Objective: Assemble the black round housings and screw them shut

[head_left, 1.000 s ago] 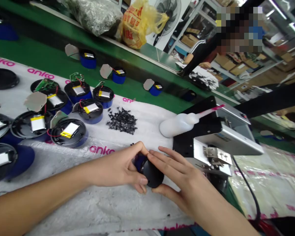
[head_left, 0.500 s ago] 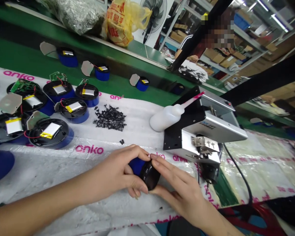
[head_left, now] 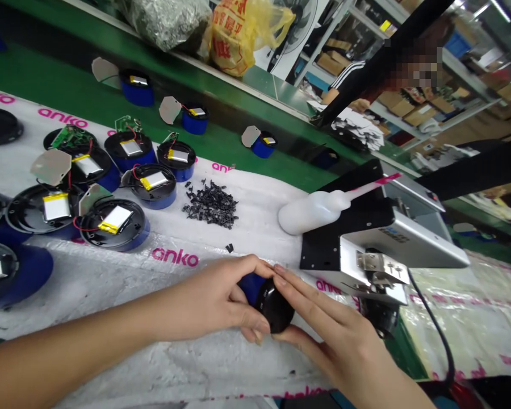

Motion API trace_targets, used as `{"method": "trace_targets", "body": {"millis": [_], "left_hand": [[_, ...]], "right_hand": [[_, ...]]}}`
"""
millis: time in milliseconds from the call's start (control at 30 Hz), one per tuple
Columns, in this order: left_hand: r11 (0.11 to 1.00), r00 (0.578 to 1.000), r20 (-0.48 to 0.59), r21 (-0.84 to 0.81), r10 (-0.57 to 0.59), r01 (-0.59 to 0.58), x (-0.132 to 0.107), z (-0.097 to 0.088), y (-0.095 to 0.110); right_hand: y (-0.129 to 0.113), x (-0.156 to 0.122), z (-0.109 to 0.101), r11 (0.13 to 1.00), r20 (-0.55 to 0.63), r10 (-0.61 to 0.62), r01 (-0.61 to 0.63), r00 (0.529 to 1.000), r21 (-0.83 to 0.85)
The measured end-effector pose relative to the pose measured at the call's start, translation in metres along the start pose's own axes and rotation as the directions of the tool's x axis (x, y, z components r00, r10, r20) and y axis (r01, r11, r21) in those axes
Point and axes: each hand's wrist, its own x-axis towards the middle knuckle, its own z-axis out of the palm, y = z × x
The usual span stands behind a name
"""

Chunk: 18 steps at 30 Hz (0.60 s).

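Both my hands meet on one small round unit (head_left: 272, 307) with a black face and a blue body, held tilted just above the white plastic sheet (head_left: 111, 284). My left hand (head_left: 215, 301) wraps it from the left, thumb under and fingers curled over its blue side. On its right side rests my right hand (head_left: 323, 326), fingers stretched over the black face and thumb beneath. A single small black clip (head_left: 229, 247) lies just beyond my left fingers.
Several open blue-and-black units with batteries (head_left: 114, 224) lie at left. A heap of black clips (head_left: 210, 204), a white squeeze bottle (head_left: 319, 210) and a silver-black machine (head_left: 378, 250) sit ahead. Beyond the green conveyor (head_left: 238, 153), another person's sleeve (head_left: 353, 79) reaches in.
My hands have kept hold of the round unit and turned it slightly between them. The view has swung a little; nothing on the sheet has moved.
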Motion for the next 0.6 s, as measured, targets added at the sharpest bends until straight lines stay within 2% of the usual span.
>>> {"method": "trace_targets", "body": {"millis": [133, 267, 500, 600], "left_hand": [[0.992, 1.000, -0.023, -0.127, -0.006, 0.003, 0.004, 0.002, -0.002], [0.984, 0.999, -0.031, -0.180, -0.024, 0.018, 0.005, 0.003, 0.001], [0.986, 1.000, 0.006, -0.168, -0.017, 0.017, 0.002, -0.001, 0.000], [0.998, 1.000, -0.010, -0.061, -0.006, 0.006, 0.000, -0.004, 0.002]], "right_hand": [[-0.003, 0.004, -0.002, 0.999, -0.011, 0.033, -0.033, 0.999, -0.033], [-0.002, 0.002, -0.003, 1.000, -0.019, 0.018, -0.019, 1.000, -0.020], [-0.001, 0.012, -0.007, 0.999, 0.031, -0.012, 0.014, 0.999, -0.046], [-0.003, 0.019, -0.008, 0.999, 0.042, -0.018, 0.020, 0.999, -0.043]]}}
